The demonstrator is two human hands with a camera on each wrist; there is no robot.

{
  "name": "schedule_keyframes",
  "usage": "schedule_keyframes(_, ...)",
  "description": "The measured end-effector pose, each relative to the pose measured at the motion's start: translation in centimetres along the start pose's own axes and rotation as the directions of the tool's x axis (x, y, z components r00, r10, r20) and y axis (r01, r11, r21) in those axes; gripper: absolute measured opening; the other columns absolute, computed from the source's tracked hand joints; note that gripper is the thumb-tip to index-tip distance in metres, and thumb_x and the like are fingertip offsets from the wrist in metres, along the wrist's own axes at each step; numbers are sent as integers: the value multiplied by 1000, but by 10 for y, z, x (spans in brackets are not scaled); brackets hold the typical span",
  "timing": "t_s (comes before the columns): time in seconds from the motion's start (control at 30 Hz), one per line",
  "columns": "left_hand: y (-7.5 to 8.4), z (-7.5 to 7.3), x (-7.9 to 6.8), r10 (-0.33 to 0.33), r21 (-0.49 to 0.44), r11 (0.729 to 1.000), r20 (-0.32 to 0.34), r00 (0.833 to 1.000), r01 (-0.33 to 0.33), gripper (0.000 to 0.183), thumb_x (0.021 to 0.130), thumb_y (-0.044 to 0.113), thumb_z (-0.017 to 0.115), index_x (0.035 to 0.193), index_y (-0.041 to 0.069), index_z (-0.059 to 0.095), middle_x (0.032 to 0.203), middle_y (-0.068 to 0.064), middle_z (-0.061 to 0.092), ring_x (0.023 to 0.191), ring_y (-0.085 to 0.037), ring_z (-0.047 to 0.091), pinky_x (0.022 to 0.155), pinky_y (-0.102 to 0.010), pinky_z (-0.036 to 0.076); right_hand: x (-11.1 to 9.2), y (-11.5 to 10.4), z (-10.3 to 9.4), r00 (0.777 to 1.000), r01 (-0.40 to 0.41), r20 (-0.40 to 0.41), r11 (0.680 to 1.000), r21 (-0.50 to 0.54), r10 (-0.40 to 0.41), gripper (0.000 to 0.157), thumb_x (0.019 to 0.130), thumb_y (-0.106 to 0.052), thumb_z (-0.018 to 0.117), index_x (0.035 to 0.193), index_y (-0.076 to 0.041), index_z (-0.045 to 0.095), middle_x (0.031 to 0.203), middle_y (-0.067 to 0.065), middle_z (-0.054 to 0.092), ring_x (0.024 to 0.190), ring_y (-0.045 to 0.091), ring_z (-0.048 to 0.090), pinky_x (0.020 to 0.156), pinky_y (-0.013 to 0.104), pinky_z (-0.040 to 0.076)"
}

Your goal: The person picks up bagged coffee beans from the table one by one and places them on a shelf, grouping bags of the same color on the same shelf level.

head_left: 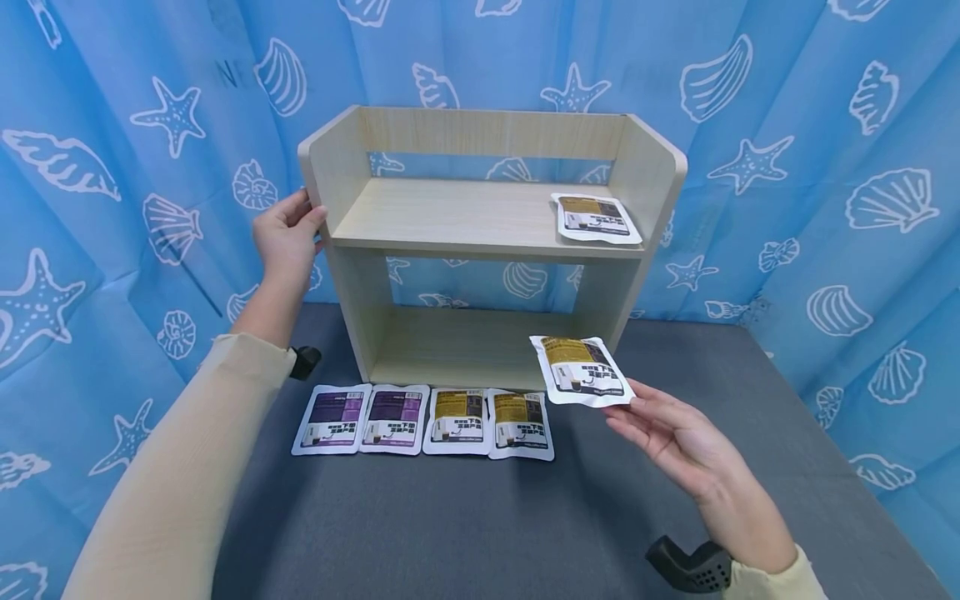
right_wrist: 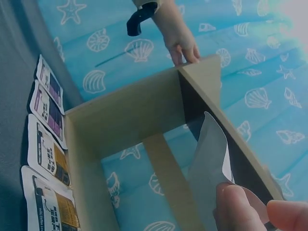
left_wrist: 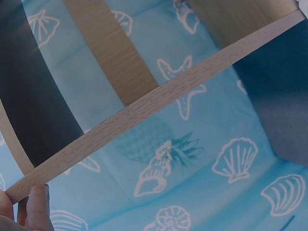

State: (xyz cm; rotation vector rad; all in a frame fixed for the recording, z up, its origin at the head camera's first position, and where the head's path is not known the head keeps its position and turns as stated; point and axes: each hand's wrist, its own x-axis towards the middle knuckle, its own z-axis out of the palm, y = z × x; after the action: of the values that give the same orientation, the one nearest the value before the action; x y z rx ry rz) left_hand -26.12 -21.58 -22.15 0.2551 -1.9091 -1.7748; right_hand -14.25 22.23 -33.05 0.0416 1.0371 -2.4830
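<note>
Pouch (head_left: 582, 372), white and gold, hangs before a wooden shelf (head_left: 450, 212), pinched near one corner by the right hand (head_left: 686, 437); the left hand (head_left: 288, 233) grips the shelf's side edge. So slight a pinch could let it slip or swivel. The upper tier holds another gold pouch (head_left: 597, 218) at its right end; two purple pouches (head_left: 330, 419) and two gold pouches (head_left: 459, 421) line the table (head_left: 420, 525) below.

Place: curtained nook, room type unclear | blue seashell-print curtain (head_left: 795, 92) | grey tabletop (head_left: 435, 525)
</note>
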Motion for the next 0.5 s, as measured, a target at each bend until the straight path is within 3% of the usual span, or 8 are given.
schedule_keyframes(0.1, 0, 0, 0, 3, 1, 1000, -1, 1000, -3, 42, 95, 23, 62, 136, 18, 58, 135, -7, 58, 121, -17, 57, 97, -35, 49, -1, -2, 2, 1000, 2, 8, 1000, 15, -3, 25, 101, 7, 42, 114, -4, 60, 115, 20, 63, 105, 30, 64, 93, 40, 50)
schedule_keyframes(0.5, 1, 0, -2, 5, -1, 1000, -2, 1000, -5, 42, 95, 23, 62, 136, 18, 58, 136, -7, 57, 122, -17, 57, 97, -35, 48, -3, -9, 11, 1000, 25, 13, 1000, 6, -25, 29, 100, 7, 42, 112, -4, 66, 115, 20, 64, 105, 30, 65, 93, 40, 50)
